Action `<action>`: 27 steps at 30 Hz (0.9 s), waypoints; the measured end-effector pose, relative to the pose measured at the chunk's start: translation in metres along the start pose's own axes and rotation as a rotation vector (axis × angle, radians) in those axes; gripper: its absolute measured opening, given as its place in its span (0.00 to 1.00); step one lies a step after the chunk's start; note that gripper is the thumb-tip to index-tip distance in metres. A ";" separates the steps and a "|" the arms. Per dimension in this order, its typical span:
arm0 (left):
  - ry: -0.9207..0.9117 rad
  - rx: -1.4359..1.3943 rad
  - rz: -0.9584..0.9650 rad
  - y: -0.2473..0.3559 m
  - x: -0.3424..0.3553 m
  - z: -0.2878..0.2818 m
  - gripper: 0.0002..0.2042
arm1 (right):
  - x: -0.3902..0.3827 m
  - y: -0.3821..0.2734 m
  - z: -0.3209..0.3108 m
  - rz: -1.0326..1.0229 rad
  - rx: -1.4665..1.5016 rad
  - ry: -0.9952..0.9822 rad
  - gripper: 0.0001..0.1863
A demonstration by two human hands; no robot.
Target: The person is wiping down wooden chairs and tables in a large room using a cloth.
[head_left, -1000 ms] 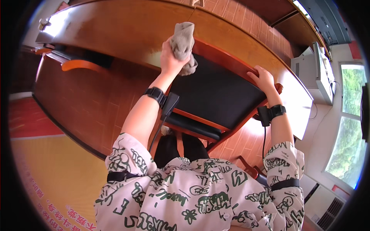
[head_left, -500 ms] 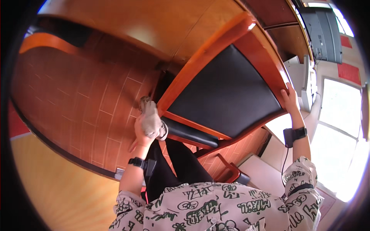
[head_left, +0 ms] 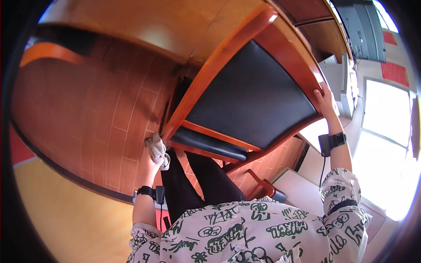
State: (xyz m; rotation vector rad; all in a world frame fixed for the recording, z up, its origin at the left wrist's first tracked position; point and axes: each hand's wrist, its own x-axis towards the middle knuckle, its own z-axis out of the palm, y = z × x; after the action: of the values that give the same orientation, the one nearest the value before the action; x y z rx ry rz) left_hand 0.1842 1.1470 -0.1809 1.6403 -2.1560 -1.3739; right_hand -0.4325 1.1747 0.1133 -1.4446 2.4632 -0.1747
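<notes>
Beside the desk [head_left: 175,26], a wooden chair [head_left: 254,96] is held by one hand and a cloth [head_left: 157,148] by the other

The chair is placed near the desk's near edge, with its black padded back exposed to view. Its broad rail [head_left: 290,61] is grasped at the right end by the right hand [head_left: 325,103]; the thumb is laid on the face, the fingers bent over the edge and partly hidden. The grey cloth is bunched in the left hand [head_left: 151,161], the fingers clamped around it, at the low left end of the side post [head_left: 215,68]. Whether the frame is touched by the cloth cannot be told.

The frame can be judged stiff and fairly heavy, its glossy finish perhaps slippery; it is best held by rail or post rather than by the softer padding. The cloth, limp and light, can be gathered anywhere.
</notes>
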 end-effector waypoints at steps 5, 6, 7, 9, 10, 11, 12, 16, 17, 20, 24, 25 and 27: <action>0.292 -0.266 0.341 0.132 0.054 -0.044 0.32 | 0.001 0.012 0.003 -0.032 0.039 0.027 0.20; 0.264 -0.153 0.478 0.188 0.076 -0.065 0.34 | 0.000 0.019 0.002 -0.020 0.026 0.029 0.21; 0.292 -0.124 0.618 0.236 0.096 -0.079 0.34 | 0.001 0.020 0.003 -0.007 0.049 0.042 0.21; 0.378 -0.040 0.946 0.323 0.138 -0.089 0.32 | 0.001 0.020 0.006 -0.015 -0.021 0.066 0.22; 0.393 -0.016 1.032 0.359 0.156 -0.079 0.30 | -0.002 0.024 0.006 0.007 -0.013 0.074 0.22; 0.379 0.029 1.115 0.386 0.171 -0.075 0.26 | 0.002 0.021 0.014 -0.002 -0.034 0.070 0.23; 0.354 0.076 1.176 0.408 0.186 -0.065 0.26 | 0.004 0.018 0.017 -0.008 -0.066 0.065 0.23; 0.402 0.337 1.302 0.427 0.212 -0.024 0.28 | 0.003 0.011 0.015 -0.021 -0.079 0.101 0.24; 0.357 0.369 1.210 0.413 0.208 -0.016 0.28 | 0.004 0.008 0.013 0.006 -0.095 0.083 0.25; 0.147 0.443 1.146 0.336 0.175 0.012 0.30 | 0.001 0.010 0.013 -0.044 -0.085 0.157 0.23; -0.069 0.462 0.967 0.250 0.102 0.024 0.24 | 0.002 0.009 0.012 -0.008 -0.154 0.127 0.27; -0.123 0.487 0.919 0.243 0.091 0.022 0.25 | 0.003 0.011 0.015 -0.017 -0.137 0.134 0.27; -0.243 0.484 0.809 0.232 0.078 0.017 0.27 | 0.004 0.011 0.020 -0.028 -0.107 0.150 0.28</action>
State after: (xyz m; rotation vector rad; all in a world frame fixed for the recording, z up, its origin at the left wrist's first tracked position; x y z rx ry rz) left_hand -0.0242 1.0964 -0.0613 0.4998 -2.9504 -0.8638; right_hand -0.4378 1.1771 0.0909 -1.5631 2.6089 -0.1653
